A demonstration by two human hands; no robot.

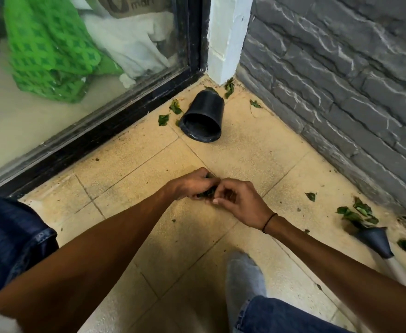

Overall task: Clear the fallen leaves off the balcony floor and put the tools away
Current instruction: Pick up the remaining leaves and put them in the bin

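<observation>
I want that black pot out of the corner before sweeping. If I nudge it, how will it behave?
The black pot lies on its side on the floor tiles, so it would probably roll, curving because it tapers. It looks empty and thin-walled, likely plastic, so probably light and easy to lift by the rim. The leaves beside it may scatter.

Beige tiled floor (pixel 221 248), grey (stone-look) wall (pixel 341 80)
</observation>
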